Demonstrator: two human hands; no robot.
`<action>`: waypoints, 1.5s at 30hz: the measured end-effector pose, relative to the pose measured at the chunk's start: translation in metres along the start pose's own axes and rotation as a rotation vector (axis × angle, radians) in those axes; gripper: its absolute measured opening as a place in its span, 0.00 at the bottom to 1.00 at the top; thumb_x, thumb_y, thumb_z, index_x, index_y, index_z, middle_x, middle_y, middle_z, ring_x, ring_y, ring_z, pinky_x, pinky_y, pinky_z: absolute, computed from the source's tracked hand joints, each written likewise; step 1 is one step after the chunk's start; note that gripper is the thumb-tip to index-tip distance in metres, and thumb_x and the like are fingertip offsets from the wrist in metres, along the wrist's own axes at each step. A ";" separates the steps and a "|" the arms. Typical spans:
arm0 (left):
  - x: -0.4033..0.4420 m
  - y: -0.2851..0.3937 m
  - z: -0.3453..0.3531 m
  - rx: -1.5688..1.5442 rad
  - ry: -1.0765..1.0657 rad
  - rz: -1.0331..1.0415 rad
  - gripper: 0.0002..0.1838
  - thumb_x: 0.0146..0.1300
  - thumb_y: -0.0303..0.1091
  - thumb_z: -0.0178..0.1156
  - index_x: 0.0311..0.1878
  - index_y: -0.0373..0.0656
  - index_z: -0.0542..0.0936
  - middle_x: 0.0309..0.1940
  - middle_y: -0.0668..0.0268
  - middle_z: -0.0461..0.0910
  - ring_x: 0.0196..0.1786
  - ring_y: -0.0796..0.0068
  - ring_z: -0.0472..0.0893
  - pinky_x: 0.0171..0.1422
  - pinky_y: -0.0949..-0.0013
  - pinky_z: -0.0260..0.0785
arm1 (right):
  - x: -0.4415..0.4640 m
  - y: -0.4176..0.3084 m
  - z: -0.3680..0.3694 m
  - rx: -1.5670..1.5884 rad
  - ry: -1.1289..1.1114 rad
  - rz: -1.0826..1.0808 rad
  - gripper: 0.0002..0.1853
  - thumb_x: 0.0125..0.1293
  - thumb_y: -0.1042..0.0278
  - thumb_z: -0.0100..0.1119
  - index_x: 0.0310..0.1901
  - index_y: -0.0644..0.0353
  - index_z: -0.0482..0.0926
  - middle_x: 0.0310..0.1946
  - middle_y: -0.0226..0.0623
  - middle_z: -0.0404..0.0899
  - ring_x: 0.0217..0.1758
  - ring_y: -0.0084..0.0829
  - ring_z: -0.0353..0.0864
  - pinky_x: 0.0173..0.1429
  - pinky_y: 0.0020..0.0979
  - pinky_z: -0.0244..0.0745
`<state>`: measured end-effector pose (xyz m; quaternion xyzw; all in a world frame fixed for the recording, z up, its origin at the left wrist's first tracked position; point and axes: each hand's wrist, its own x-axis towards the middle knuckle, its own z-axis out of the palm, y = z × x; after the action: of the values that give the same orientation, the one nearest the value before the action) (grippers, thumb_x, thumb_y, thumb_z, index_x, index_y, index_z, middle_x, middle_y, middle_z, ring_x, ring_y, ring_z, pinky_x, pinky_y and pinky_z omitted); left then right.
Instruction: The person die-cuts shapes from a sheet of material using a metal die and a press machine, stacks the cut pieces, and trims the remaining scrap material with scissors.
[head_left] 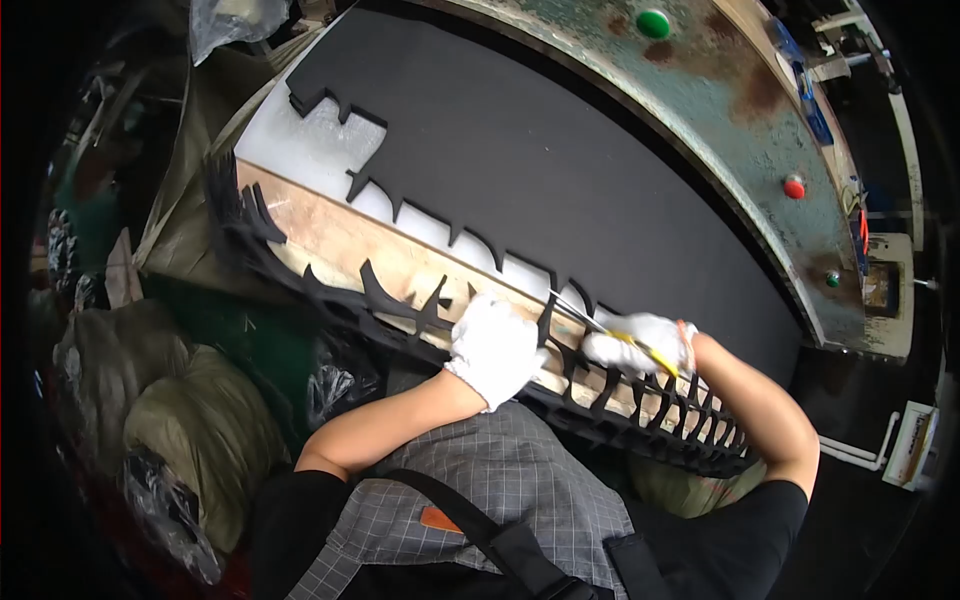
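Observation:
My left hand (495,348), in a white glove, lies over the cut black strips at the front edge of the work surface; its fingers are hidden. My right hand (635,345), also gloved, is closed on scissors (590,318) with yellow handles. Their metal blades point up and left, along the jagged edge of a large black foam sheet (520,150). Black foam offcuts (375,290) with pointed teeth hang along the wooden edge (330,225). More toothed strips (690,420) lie below my right hand.
A green, worn machine beam (720,110) with a green button (653,24) and a red button (794,187) runs behind the sheet. White material (300,140) shows under the sheet at left. Filled olive sacks (205,430) and plastic bags stand at lower left.

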<state>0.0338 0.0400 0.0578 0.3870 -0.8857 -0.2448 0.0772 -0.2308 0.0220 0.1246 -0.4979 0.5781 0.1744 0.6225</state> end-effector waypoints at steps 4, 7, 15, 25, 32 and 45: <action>-0.010 0.028 0.013 0.146 0.240 -0.078 0.19 0.61 0.52 0.69 0.30 0.43 0.84 0.27 0.57 0.81 0.39 0.57 0.81 0.71 0.47 0.66 | 0.062 0.041 0.009 -0.397 0.184 -0.424 0.24 0.80 0.44 0.53 0.38 0.60 0.81 0.24 0.35 0.81 0.25 0.28 0.83 0.33 0.30 0.81; -0.022 0.043 0.007 0.169 0.278 -0.148 0.17 0.57 0.46 0.73 0.34 0.42 0.82 0.31 0.56 0.80 0.40 0.54 0.79 0.74 0.42 0.63 | 0.008 0.036 0.015 -0.387 0.213 -0.233 0.22 0.77 0.46 0.59 0.39 0.61 0.83 0.24 0.38 0.84 0.27 0.32 0.87 0.36 0.34 0.82; 0.017 0.110 0.070 0.173 0.236 -0.135 0.25 0.59 0.52 0.72 0.40 0.36 0.83 0.31 0.53 0.81 0.46 0.48 0.81 0.76 0.43 0.62 | -0.006 0.132 -0.013 0.266 -0.174 -0.033 0.14 0.77 0.55 0.60 0.49 0.57 0.81 0.28 0.29 0.79 0.23 0.22 0.79 0.22 0.27 0.76; 0.004 0.127 0.062 0.191 0.444 -0.121 0.33 0.57 0.43 0.70 0.61 0.29 0.79 0.50 0.45 0.82 0.58 0.45 0.80 0.75 0.42 0.63 | -0.023 0.118 0.017 -0.541 0.287 -0.437 0.27 0.77 0.39 0.57 0.45 0.61 0.83 0.27 0.47 0.85 0.29 0.42 0.90 0.34 0.39 0.83; 0.039 0.135 0.080 0.119 0.161 0.045 0.21 0.59 0.51 0.72 0.31 0.39 0.85 0.21 0.56 0.80 0.32 0.55 0.80 0.63 0.49 0.67 | -0.077 0.144 -0.011 -0.354 0.003 -0.096 0.43 0.71 0.21 0.51 0.54 0.63 0.85 0.35 0.53 0.88 0.45 0.49 0.89 0.54 0.45 0.81; 0.048 0.171 0.095 -0.065 0.401 0.234 0.24 0.56 0.50 0.75 0.42 0.36 0.85 0.36 0.52 0.85 0.42 0.51 0.84 0.66 0.48 0.69 | -0.109 0.192 0.013 -0.425 0.293 -0.019 0.35 0.72 0.29 0.58 0.46 0.62 0.84 0.31 0.48 0.87 0.36 0.49 0.89 0.43 0.44 0.83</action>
<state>-0.1408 0.1404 0.0570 0.3197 -0.8831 -0.1809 0.2920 -0.4057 0.1569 0.1393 -0.6430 0.6078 0.2120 0.4151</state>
